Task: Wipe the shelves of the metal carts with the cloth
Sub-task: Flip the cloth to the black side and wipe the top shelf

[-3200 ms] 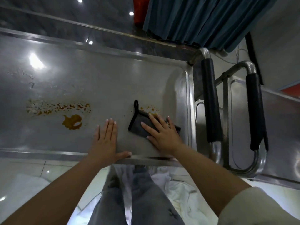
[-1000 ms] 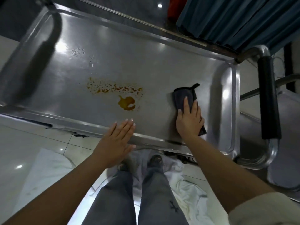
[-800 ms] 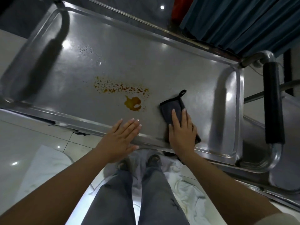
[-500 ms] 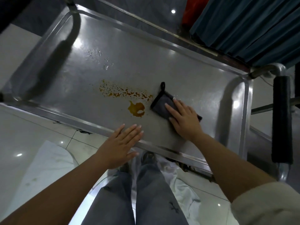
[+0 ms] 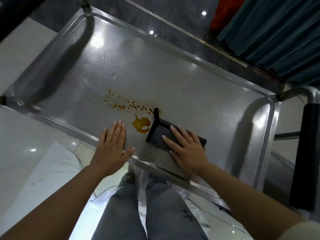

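Since half a second ago the right hand [image 5: 187, 149] has slid the cloth [image 5: 160, 134] nearer the person and leftward, so its leading edge now touches the orange puddle [image 5: 141, 124]. That hand lies flat, fingers spread wide, pressing the dark cloth onto the top shelf [image 5: 190, 87] of the metal cart. The left hand [image 5: 112, 148], also flat and open, holds nothing; it braces on the shelf's near rim just left of the puddle. A speckled orange trail [image 5: 128, 104] runs beyond and left of the cloth, with water droplets [image 5: 103, 58] farther off. The likely risk: a pass made with a flat palm smears the puddle into a wider film or pushes it toward the left hand rather than lifting it.
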`<state>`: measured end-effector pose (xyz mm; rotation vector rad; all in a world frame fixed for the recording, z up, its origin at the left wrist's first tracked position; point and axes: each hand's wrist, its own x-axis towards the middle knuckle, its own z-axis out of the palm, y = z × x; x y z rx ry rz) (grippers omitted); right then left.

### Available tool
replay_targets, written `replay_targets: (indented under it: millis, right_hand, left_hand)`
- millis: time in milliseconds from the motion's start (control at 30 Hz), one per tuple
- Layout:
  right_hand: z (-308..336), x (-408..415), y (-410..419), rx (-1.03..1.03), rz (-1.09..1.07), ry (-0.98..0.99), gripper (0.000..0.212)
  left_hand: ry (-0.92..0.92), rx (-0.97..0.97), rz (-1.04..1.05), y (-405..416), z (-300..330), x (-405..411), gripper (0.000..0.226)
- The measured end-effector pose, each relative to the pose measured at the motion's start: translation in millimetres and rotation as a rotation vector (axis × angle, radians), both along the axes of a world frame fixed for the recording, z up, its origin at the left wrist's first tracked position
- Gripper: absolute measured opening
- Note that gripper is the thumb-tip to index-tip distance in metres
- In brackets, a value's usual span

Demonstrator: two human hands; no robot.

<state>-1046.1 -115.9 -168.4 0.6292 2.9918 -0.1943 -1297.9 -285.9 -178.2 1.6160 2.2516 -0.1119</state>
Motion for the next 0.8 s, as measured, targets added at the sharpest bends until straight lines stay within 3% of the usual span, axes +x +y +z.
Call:
replay_targets:
  millis: [67,133,200,333,467,633,800]
  right_hand:
    - [1,-3,35,0.023,0.222,-0.025,0.049]
    - [2,-16,71,0.052,0.306,-0.042,0.048]
    - [3,-31,99,0.034,0.23,-0.043,0.049]
    - [3,-81,157,-0.044,-0.201,-0.057,0.051]
    - [3,-142,223,-0.296,-0.58,-0.072,0.054]
    - [-1,-155,224,-0.248,-0.579,-0.08,0.054]
    - [8,-129,153,-0.321,-0.436,-0.023,0.053]
  left_hand:
    - [0.018,-0.018,0.005,-4,0,1,0.087]
    - [0.019,-0.02,0.015,-5,0,1,0.087]
    - [0.01,-0.03,0.023,-5,1,2,0.086]
    - [0.004,-0.036,0.035,-3,4,5,0.085]
    - [-0.012,-0.021,0.063,2,7,6,0.084]
    - [-0.006,-0.04,0.056,-1,4,3,0.084]
    - [0.019,-0.039,0.025,-2,6,0,0.085]
